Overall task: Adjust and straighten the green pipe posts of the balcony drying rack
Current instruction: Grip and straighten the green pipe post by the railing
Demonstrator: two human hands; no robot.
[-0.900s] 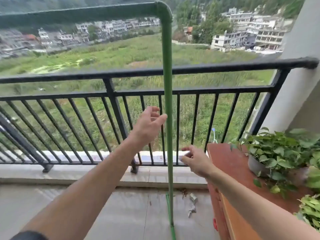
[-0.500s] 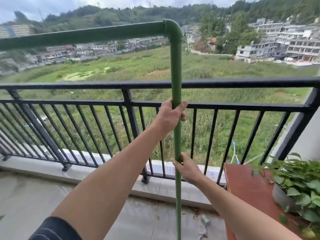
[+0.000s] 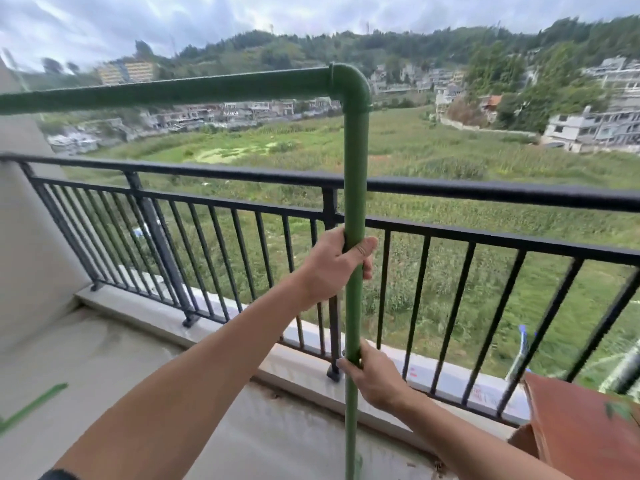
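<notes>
- Grasping the green pipe post with both hands, the person stands at the balcony railing; the post rises upright from the balcony floor, just inside the railing.
- Left hand: its grip is clenched around the post at about the height of the railing's 2nd horizontal bar, thumb laid across the front of the pipe.
- Right hand: lower down, near the level of the railing's foot, its grip wraps the same post, fingers curled around from the right side.
- At the top of the post a green elbow joint turns into a horizontal green bar that runs off toward the left edge of the view.
- A thin green strip lies on the floor near the left edge.
- A reddish-brown cabinet stands at the right end of the floor by the railing; a few green leaves show over it, and whatever pot holds them is out of view.
- Faint red marks sit on the pale ledge beyond the railing's bars; they are too blurred to read.
</notes>
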